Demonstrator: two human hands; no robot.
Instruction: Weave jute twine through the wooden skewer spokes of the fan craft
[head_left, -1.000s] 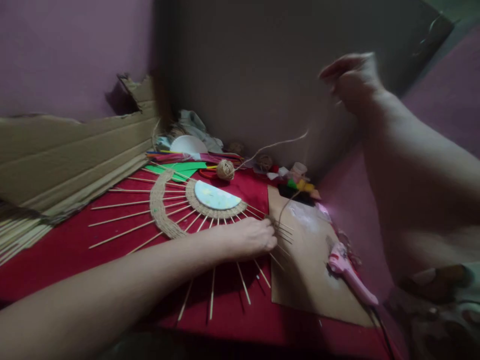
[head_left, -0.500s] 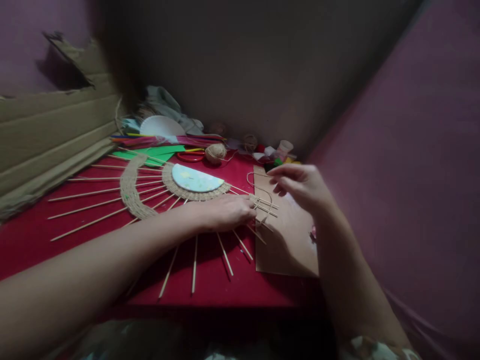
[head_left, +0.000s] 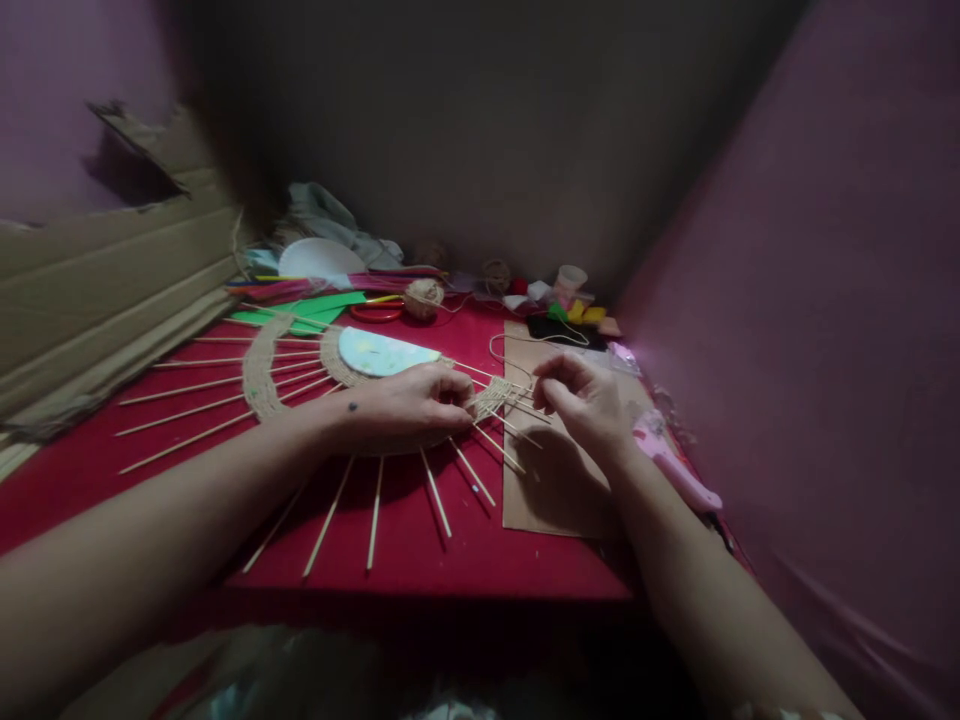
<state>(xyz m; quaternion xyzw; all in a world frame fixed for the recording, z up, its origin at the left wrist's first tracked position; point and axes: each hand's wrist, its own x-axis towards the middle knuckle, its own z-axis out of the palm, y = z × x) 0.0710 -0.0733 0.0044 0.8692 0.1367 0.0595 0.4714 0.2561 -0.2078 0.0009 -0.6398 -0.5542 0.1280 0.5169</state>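
Note:
A half-round piece with a pale blue patterned centre (head_left: 382, 352) has a woven twine border and several thin sticks (head_left: 373, 515) fanning out. A band of woven twine (head_left: 260, 378) crosses the sticks on the left, and a shorter woven part (head_left: 493, 397) crosses those on the right. My left hand (head_left: 435, 400) is closed on the piece beside that short part. Near the right stick ends, my right hand (head_left: 574, 395) has its fingers pinched; what they hold is too small to make out. Loose twine (head_left: 498, 338) loops beside it, over a brown board (head_left: 551, 510).
Behind lie a twine ball (head_left: 424, 298), red-handled scissors (head_left: 376, 311), green sheets (head_left: 330, 306) and a white plate (head_left: 319, 258). A pink tool (head_left: 675, 465) lies right of my right forearm. Cardboard (head_left: 112, 270) stands at the left; the red table's front edge (head_left: 420, 592) is near.
My right hand has come down and left, closer to the sticks. My left hand has shifted left and up, uncovering the short woven part. The pink tool now shows.

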